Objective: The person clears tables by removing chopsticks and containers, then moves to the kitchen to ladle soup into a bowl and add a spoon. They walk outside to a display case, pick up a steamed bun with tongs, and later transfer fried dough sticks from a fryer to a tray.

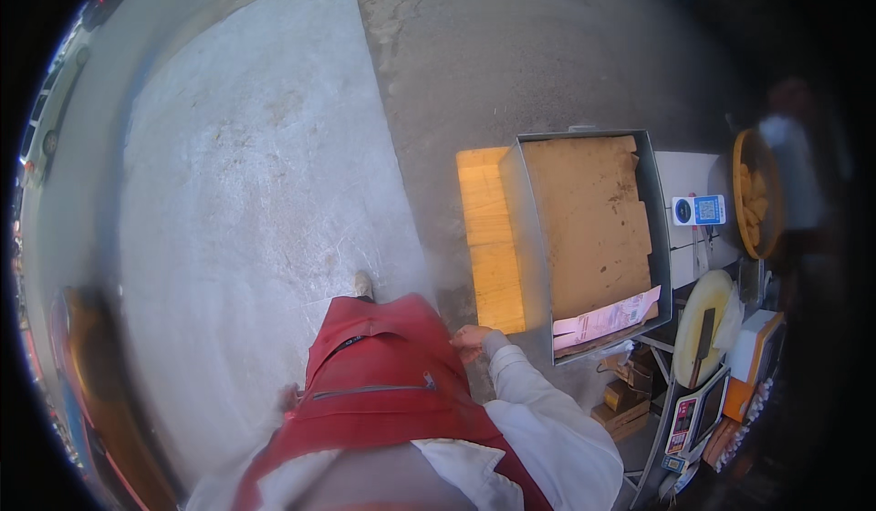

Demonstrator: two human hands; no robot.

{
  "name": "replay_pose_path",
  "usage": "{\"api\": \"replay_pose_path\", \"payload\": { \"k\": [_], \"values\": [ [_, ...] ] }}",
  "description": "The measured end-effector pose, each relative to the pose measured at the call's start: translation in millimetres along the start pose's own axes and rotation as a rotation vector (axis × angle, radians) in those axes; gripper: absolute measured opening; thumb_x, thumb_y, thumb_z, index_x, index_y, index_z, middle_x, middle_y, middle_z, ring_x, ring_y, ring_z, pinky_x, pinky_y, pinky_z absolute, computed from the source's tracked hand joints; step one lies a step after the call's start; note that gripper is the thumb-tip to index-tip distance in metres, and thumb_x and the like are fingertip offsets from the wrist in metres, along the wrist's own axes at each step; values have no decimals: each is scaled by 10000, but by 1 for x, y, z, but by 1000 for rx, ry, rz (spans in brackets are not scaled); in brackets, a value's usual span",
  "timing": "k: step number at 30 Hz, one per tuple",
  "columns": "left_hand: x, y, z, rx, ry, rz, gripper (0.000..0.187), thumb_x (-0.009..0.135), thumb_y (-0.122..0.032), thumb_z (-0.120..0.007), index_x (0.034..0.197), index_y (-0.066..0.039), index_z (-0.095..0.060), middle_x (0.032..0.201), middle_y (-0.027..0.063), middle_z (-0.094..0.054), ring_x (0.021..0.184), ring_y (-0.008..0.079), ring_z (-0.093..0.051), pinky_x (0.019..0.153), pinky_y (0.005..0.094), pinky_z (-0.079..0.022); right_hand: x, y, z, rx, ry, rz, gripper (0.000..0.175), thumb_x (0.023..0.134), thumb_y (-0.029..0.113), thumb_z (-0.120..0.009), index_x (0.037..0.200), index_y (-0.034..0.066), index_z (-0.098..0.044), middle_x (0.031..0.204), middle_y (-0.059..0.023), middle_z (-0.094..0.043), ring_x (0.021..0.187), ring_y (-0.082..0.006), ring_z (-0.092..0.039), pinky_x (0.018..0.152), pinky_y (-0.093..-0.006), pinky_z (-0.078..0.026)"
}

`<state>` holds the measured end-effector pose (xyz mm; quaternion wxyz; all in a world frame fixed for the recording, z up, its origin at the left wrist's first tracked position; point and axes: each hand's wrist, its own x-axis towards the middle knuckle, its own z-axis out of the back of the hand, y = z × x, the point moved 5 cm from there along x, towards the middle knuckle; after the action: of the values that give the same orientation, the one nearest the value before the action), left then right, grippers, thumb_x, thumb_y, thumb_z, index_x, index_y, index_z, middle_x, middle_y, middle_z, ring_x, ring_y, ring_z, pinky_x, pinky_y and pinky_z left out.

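A red apron (390,401) with a zipped pocket covers the front of my body. My right hand (470,342) touches or lies close against the apron's right edge, with its fingers bent; whether it grips the cloth is unclear. On the apron's other side, my left hand (289,399) is blurred at the edge near the zip, and its fingers cannot be made out. Beyond my right hand stands a metal-rimmed box (543,237) lined with brown cardboard (588,217), and a pink printed sheet (606,316) lies at its near end.
A yellow wooden board (489,237) adjoins the box. To the right are a round cutting board (688,347) with a knife (703,347), a scale (698,412), a round yellow-rimmed container (738,196) and a card with a printed code (698,210). Cardboard boxes (623,401) sit below. Cars (51,114) stand far left.
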<state>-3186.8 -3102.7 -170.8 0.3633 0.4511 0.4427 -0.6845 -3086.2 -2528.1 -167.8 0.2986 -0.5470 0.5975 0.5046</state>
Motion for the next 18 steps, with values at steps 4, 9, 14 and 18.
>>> {"api": "replay_pose_path", "payload": {
  "k": [4,9,14,18],
  "values": [
    [87,-349,-5,-101,-96,-333,448,971,-342,-550,1330,-97,-445,1211,180,-604,1013,337,-625,852,517,-512,-26,99,49,182,-179,97,253,935,229,-590,1038,24,-696,921,-125,-724,724,-234,-720,607,-378,-598],
    [74,-754,-131,53,118,-869,428,921,-408,-656,1220,-107,-603,1102,110,-672,968,236,-662,826,405,-539,-25,256,141,-370,-595,88,253,888,111,-530,1023,16,-722,1011,-193,-724,889,-304,-729,719,-423,-598],
    [101,-873,-253,275,103,-689,397,920,-413,-665,1181,-115,-638,1070,82,-686,939,226,-657,847,436,-513,-17,413,301,-449,-969,244,270,895,147,-521,962,24,-752,1005,-213,-718,913,-348,-720,786,-474,-571],
    [127,-850,-276,816,106,-148,394,906,-427,-661,1175,-140,-650,1017,16,-664,929,192,-604,768,418,-468,-59,447,396,65,-572,352,234,901,140,-513,853,-6,-690,750,-125,-716,605,-228,-686,565,-368,-560]
  ]
}}
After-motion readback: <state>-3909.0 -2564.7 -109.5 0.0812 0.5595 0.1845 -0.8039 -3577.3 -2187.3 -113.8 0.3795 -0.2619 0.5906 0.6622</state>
